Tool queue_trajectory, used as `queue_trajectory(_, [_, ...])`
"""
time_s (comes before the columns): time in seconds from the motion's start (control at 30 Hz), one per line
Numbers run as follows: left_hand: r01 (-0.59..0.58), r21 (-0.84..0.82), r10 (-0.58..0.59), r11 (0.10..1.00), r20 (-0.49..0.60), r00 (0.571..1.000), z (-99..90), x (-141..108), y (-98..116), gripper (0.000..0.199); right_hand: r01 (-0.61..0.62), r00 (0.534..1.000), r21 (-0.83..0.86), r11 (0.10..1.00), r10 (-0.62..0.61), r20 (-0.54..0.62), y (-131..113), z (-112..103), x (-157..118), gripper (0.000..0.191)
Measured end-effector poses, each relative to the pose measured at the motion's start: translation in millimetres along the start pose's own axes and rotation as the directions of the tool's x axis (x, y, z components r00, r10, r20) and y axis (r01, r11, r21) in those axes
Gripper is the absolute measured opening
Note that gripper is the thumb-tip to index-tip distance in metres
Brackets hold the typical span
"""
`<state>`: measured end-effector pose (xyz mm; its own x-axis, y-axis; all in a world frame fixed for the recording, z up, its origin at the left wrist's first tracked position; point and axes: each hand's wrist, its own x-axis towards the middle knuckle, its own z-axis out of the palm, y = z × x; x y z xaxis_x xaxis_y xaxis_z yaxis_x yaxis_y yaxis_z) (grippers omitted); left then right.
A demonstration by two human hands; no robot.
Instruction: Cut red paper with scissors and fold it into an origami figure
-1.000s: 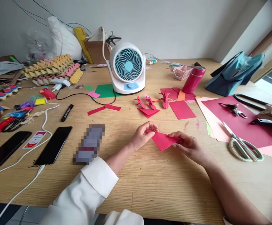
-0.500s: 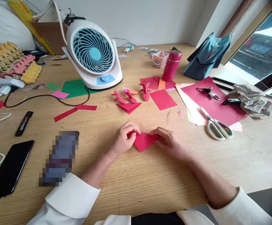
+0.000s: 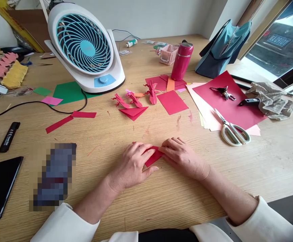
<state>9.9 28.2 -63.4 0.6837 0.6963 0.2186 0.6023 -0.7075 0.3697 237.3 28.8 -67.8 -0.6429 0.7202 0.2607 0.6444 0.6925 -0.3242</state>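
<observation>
A folded piece of red paper lies on the table between my hands, its ends covered by my fingers. My left hand rests over the paper's left part, fingers stretched across it and thumb spread away toward me. At the right end, my right hand has its fingers bunched together and pressed on the paper; its thumb is hidden. Beyond them lie a folded red paper piece, a flat red square and several small red folded figures, one standing apart at the right.
A white fan stands at the back left, with red strips before it. Scissors lie by large red paper at right. A red flask and blue bag stand behind. A black phone and marker are left.
My left hand has gone from pinching the paper's upper edge to lying spread over it. The paper now lies flatter and shows less. The view has shifted slightly.
</observation>
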Motion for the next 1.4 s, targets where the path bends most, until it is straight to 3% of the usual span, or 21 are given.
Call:
queue_trajectory(0.13, [0.018, 0.096, -0.018, 0.995, -0.008, 1.000, 3.8, -1.7, 5.5, 0.051, 0.014, 1.000, -0.061, 0.998, -0.014, 0.012, 0.9, -0.6, -4.7, 0.023])
queue_trajectory(0.37, [0.012, 0.161, -0.009, 0.987, -0.023, 1.000, 9.4, -3.1, 6.4, 0.036, -0.005, 1.000, -0.060, 0.998, 0.003, -0.031, 7.5, 1.2, -12.7, 0.023])
queue_trajectory(0.5, [0.026, 0.070, -0.021, 0.997, -0.084, 0.996, 10.5, -2.5, 5.0, 0.028, -0.058, 0.997, 0.048, 0.997, 0.061, -0.052, 9.0, 0.7, -12.3, 0.023])
queue_trajectory(0.7, [0.124, -0.108, -0.138, 0.986, -0.140, 0.980, 10.2, 3.1, 8.8, 0.013, -0.161, 0.986, 0.210, 0.964, 0.167, -0.009, 8.3, -5.0, -6.7, 0.018])
queue_trajectory(1.07, [0.205, -0.226, -0.247, 0.952, -0.177, 0.953, 10.3, 10.4, 10.9, 0.016, -0.255, 0.964, 0.235, 0.938, 0.266, -0.016, 4.3, -0.8, -1.8, 0.009])
queue_trajectory(1.4, [0.210, -0.203, -0.246, 0.956, -0.171, 0.954, 9.6, 10.5, 5.1, 0.014, -0.287, 0.956, 0.243, 0.927, 0.292, 0.013, 11.3, -8.3, -6.0, 0.010])
